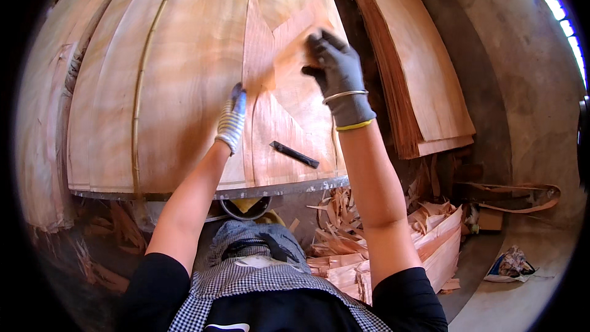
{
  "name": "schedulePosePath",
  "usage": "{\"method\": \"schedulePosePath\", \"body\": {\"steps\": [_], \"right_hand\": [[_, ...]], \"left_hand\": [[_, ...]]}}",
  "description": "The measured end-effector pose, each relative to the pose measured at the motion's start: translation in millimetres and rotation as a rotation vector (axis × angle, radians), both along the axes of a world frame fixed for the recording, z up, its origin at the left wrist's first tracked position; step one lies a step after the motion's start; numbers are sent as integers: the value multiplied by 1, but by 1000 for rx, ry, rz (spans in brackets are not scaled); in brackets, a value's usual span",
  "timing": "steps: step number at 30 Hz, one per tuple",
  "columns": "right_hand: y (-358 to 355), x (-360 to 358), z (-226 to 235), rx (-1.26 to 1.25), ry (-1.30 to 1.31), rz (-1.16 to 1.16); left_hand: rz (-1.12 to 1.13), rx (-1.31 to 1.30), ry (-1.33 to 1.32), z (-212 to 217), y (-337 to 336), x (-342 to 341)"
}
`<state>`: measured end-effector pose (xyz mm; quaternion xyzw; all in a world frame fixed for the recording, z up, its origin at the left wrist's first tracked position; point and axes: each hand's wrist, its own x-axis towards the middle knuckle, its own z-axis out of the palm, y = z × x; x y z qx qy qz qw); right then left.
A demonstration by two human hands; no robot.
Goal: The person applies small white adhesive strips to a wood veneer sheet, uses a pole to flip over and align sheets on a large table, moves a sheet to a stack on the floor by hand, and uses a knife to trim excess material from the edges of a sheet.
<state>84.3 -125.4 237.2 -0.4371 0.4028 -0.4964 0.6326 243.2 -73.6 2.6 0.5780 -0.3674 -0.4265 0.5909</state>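
Observation:
A broad stack of pale wood veneer sheets (pixel 178 80) lies before me, with loose, reddish, jagged veneer pieces (pixel 258 37) on its right part. My left hand (pixel 232 120), in a striped glove with blue fingertips, rests with fingers stretched out along the edge of these pieces. Above the sheets at the right, my right hand (pixel 335 64) is raised in a dark grey glove. Its curled fingers hold a thin tan veneer piece (pixel 292 54), blurred by motion, which reaches down toward my left hand. A black utility knife (pixel 294 154) lies on the veneer near the front edge.
Another tall veneer stack (pixel 418 55) stands at the right, across a dark gap. Torn veneer scraps (pixel 424 240) heap up below the front edge. A round dark bowl (pixel 246 208) is under the edge near my apron. A small bag (pixel 511 264) sits on the floor far right.

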Motion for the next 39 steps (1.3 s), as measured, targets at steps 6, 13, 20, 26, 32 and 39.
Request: {"method": "schedulePosePath", "body": {"steps": [6, 13, 20, 26, 32, 39], "right_hand": [[123, -55, 28, -166, -251, -78], [337, -194, -32, 308, 591, -58], [411, -207, -38, 25, 632, -559], [454, -236, -68, -43, 552, -982], [581, -366, -134, 281, 675, -1071], [775, -556, -155, 834, 1537, -1326]], "left_hand": [[151, 169, 373, 2, 22, 60], [-569, 98, 1080, 101, 34, -37], [-1290, 79, 1014, 110, 156, -228], [-1596, -7, -48, 140, 289, -334], [-1732, -90, -88, 96, 346, -364], [-1492, 84, -725, 14, 378, -235]]}}
